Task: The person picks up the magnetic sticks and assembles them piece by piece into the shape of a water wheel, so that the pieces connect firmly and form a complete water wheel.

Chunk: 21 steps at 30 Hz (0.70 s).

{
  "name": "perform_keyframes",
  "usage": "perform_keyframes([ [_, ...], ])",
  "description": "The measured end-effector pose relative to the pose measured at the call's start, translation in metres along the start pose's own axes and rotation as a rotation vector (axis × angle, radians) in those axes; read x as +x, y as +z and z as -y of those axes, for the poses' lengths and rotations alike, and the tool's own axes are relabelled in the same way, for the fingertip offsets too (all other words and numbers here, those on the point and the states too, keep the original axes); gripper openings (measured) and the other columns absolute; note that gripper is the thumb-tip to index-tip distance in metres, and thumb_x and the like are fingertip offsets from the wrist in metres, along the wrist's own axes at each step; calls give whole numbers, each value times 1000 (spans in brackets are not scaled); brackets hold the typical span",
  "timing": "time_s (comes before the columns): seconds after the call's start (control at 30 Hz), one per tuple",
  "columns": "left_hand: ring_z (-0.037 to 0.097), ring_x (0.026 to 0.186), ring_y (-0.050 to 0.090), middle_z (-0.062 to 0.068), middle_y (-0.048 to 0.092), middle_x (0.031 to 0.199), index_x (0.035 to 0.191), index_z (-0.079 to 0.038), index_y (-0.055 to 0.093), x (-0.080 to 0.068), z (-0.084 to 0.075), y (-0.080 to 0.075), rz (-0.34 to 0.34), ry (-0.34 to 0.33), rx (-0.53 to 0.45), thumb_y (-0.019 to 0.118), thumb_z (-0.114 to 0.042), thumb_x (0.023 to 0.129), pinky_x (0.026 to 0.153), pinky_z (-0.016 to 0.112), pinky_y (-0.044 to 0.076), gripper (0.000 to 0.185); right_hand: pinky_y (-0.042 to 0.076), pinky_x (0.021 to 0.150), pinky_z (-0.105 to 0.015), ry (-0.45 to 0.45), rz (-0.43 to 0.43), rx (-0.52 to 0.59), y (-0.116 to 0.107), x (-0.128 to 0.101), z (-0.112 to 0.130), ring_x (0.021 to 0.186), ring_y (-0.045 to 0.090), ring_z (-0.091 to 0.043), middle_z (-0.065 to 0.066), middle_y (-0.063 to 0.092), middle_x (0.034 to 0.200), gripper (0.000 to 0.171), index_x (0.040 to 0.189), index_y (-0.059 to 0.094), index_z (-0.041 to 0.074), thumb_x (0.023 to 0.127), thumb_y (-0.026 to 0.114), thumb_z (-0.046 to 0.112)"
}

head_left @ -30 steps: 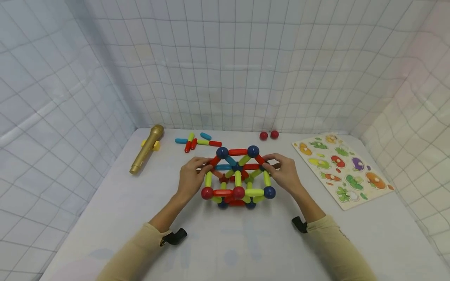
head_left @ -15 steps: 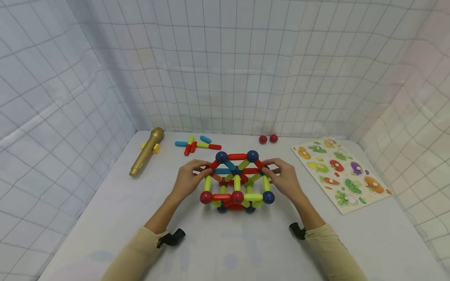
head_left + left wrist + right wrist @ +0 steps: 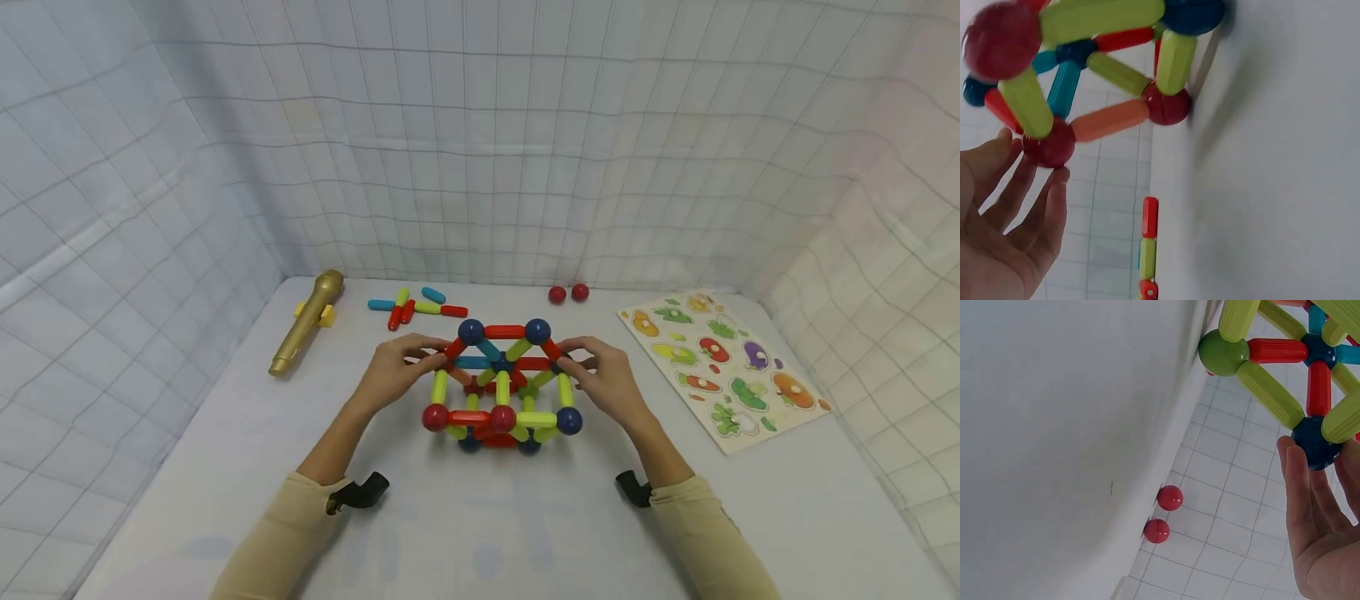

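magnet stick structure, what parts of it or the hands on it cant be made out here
- Head view: the base of the stick-and-ball structure is hidden behind its own front rods.
- Left wrist view: the left hand is cut off by the frame edge; only fingertips reach a red ball.
- Right wrist view: the right hand is cut off at the right edge, thumb unseen, by a blue ball.
- Head view: the puzzle board pictures are too small to tell.

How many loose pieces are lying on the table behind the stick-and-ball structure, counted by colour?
Red balls: 2
Red sticks: 3
Blue sticks: 2
Green sticks: 2
Total: 9 loose pieces, apart from the structure.
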<state>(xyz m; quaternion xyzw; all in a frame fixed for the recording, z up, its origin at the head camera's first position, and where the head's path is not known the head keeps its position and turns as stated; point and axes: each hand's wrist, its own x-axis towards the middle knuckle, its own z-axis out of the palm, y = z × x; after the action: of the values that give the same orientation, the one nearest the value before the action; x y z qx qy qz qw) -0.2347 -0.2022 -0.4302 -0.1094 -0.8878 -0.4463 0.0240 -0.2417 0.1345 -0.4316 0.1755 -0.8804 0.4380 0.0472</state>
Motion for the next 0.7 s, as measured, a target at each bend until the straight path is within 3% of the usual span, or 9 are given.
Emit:
perform_keyframes([
  [0.07, 30, 100, 68, 13, 70, 117, 123, -11, 67, 10, 7, -11, 5, -72, 20, 61, -31, 96, 82, 36, 58, 34, 59, 64, -27, 2, 9, 6, -1, 2, 0, 90, 72, -28, -13, 68, 119, 29, 120, 65, 10, 92, 67, 20],
  [0.13, 30, 95, 68, 15, 70, 114, 121, -8, 67, 25, 19, -22, -38, -142, 88, 58, -30, 98, 76, 32, 56, 33, 59, 65, -27, 25, 23, 24, -3, 3, -1, 90, 73, -28, -13, 68, 119, 30, 119, 66, 10, 92, 68, 21],
  [0.27, 32, 91, 65, 19, 70, 112, 118, -4, 68, 57, 47, -37, -156, -313, 322, 55, -27, 98, 67, 35, 51, 33, 60, 67, -30, 83, 68, 98, -8, 4, -7, 94, 72, -30, -14, 67, 121, 30, 119, 66, 9, 91, 68, 21],
  [0.4, 36, 98, 62, 22, 63, 123, 124, -4, 62, 73, 62, -40, -121, -470, 437, 56, -28, 96, 73, 42, 53, 38, 60, 72, -33, 91, 119, 164, -10, 5, -12, 98, 71, -31, -15, 65, 123, 31, 121, 66, 7, 91, 68, 18],
  [0.53, 41, 107, 60, 23, 60, 128, 125, -3, 59, 82, 69, -35, -74, -509, 444, 60, -30, 95, 83, 46, 53, 41, 60, 74, -33, 88, 131, 174, -10, 7, -14, 99, 71, -31, -14, 64, 123, 31, 120, 66, 8, 91, 69, 17],
  [0.7, 42, 110, 60, 24, 62, 125, 123, 2, 61, 92, 73, -30, -100, -457, 430, 58, -28, 96, 91, 50, 51, 40, 60, 73, -33, 81, 129, 165, -11, 7, -15, 98, 71, -30, -12, 65, 121, 28, 118, 68, 9, 90, 69, 17],
])
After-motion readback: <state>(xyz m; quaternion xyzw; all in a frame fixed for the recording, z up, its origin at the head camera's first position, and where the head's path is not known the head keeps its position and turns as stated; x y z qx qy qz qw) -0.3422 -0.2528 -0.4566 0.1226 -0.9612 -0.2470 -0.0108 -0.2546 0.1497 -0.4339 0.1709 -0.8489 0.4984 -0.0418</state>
